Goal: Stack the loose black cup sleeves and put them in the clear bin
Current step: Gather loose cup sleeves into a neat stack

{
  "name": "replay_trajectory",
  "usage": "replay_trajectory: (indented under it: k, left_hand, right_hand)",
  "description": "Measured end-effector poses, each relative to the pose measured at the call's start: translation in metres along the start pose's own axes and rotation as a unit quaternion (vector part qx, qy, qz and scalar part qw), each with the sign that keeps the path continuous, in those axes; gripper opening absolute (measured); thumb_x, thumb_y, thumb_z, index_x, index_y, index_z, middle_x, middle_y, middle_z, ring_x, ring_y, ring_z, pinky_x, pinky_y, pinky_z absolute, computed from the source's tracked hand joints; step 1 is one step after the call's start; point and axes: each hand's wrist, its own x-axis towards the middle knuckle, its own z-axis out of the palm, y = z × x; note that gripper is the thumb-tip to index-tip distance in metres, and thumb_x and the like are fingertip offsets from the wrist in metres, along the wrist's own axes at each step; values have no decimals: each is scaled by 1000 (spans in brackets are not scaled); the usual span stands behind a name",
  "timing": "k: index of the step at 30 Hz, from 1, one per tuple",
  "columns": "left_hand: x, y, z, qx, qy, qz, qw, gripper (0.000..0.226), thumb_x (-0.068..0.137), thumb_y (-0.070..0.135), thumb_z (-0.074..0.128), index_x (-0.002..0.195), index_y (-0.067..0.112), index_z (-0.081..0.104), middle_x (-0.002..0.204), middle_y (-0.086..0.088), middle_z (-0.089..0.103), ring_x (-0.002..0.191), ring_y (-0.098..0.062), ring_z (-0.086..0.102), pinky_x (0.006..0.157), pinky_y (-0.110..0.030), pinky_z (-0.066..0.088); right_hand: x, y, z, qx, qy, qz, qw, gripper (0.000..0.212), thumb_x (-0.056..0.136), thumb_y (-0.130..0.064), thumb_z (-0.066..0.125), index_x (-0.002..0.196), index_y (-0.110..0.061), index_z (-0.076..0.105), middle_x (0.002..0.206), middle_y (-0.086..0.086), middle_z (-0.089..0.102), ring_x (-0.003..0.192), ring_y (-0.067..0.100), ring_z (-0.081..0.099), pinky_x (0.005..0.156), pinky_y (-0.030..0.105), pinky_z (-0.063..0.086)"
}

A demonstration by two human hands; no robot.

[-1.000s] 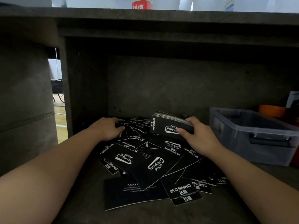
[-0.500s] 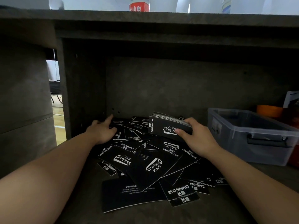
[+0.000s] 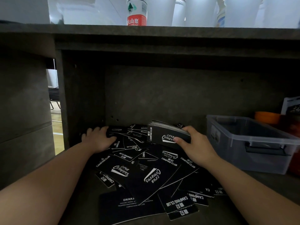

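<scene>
Two hands in a heap of black sleeves, inside a dark shelf.
The right hand [image 3: 194,147] grips one thick stack of flat black cardboard cup sleeves [image 3: 165,133]; the left hand [image 3: 99,138] lies flat, fingers spread, on the loose black printed sleeves [image 3: 142,174], too overlapped to count. One clear rectangular plastic bin [image 3: 253,143] stands to the right, contents hard to see.

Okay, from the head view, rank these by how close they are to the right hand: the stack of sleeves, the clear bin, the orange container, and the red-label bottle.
1. Stack of sleeves: held in the right hand.
2. Clear bin: just to its right on the shelf.
3. Orange container: behind the bin, far right.
4. Red-label bottle: up on the countertop above.
</scene>
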Motion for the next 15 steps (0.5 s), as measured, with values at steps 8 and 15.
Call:
replay_trajectory:
  k: [8, 15]
  left_hand:
    - [2, 4, 2, 16, -44, 67, 997, 57, 102, 41, 27, 155, 37, 5, 161, -6, 21, 148, -27, 13, 116, -43, 13]
    - [-1, 5, -5, 46, 60, 95, 993, 33, 95, 45, 46, 125, 41, 59, 139, 0, 46, 130, -27, 32, 105, -40, 28]
  right_hand:
    - [1, 1, 0, 0, 0, -3, 1000, 27, 88, -40, 64, 110, -26, 56, 94, -10, 63, 87, 7, 59, 73, 20, 40]
    - [2, 1, -1, -4, 1, -3, 1000, 28, 88, -39, 64, 111, -25, 56, 95, -9, 62, 86, 8, 56, 72, 19, 37]
